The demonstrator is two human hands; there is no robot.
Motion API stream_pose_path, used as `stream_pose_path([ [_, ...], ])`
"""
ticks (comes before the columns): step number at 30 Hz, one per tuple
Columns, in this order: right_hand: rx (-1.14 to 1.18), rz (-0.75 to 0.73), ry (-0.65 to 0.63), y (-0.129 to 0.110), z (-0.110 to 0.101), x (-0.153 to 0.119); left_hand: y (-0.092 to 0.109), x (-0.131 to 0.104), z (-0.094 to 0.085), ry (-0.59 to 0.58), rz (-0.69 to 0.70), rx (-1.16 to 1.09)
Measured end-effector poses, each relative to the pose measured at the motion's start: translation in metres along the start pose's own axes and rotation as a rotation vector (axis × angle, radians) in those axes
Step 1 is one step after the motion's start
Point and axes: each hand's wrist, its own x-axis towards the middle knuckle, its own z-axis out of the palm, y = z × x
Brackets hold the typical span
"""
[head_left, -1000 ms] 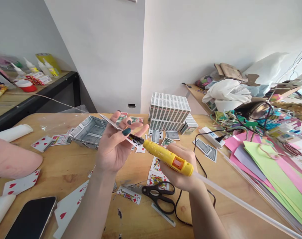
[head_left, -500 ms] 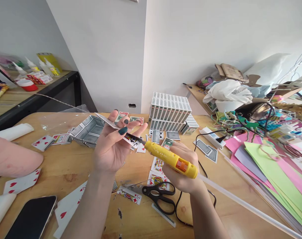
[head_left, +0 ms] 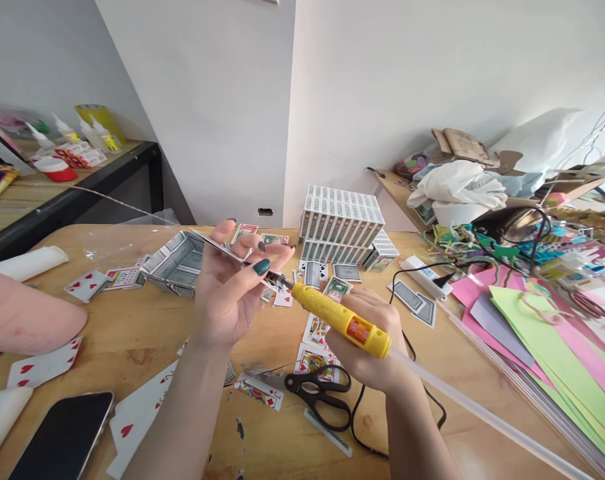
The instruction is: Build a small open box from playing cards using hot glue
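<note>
My left hand [head_left: 227,293] is raised over the table, palm towards me, pinching a playing card [head_left: 211,242] that is tilted nearly edge-on. In my right hand [head_left: 370,340] is a yellow hot glue gun [head_left: 327,313], its nozzle pointing left close to my left thumb. Fingers hide where the tip meets the card, so contact cannot be told. A long clear glue stick [head_left: 482,417] sticks out of the gun's rear. Behind my left wrist stands a small box built of playing cards [head_left: 167,263]. Black-handled scissors [head_left: 320,393] lie below my right hand.
A stack of card packs [head_left: 340,217] stands at the table's back. Loose cards [head_left: 315,363] are scattered about. A black phone [head_left: 62,437] lies front left. A white power strip [head_left: 426,277], a black cord [head_left: 360,433] and coloured paper sheets [head_left: 557,353] occupy the right.
The card in my left hand has turned more edge-on, and my thumb has shifted slightly right. The glue gun has moved slightly, with its rear end now a little further left.
</note>
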Motion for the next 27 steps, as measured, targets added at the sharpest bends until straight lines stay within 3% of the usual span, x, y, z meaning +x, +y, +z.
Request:
stream_pose_path([
  [4,-0.034,0.034,0.021,0.002,-0.002,0.001,0.003,0.001,-0.003,0.003,0.041,0.049],
  [9,0.091,0.109,0.057,0.011,-0.018,0.001,0.01,0.005,-0.007,0.039,0.065,0.065],
  [11,0.075,0.2,0.074,0.022,-0.026,-0.004,0.011,0.007,-0.01,0.056,0.057,0.071],
  [14,-0.129,0.314,0.057,0.05,-0.033,-0.018,0.01,0.009,-0.015,0.101,-0.008,0.095],
  [15,-0.236,0.321,0.024,0.062,-0.034,-0.025,0.009,0.009,-0.016,0.117,-0.062,0.11],
  [18,-0.496,0.397,-0.237,0.099,-0.031,-0.05,0.005,0.01,-0.018,0.14,-0.281,0.185],
  [20,-0.558,0.456,-0.377,0.122,-0.028,-0.068,0.001,0.01,-0.017,0.121,-0.402,0.237],
  [24,-0.552,0.498,-0.479,0.153,-0.029,-0.093,-0.006,0.011,-0.014,0.057,-0.482,0.285],
  [27,-0.576,0.514,-0.496,0.152,-0.037,-0.094,-0.009,0.011,-0.015,0.002,-0.491,0.34],
])
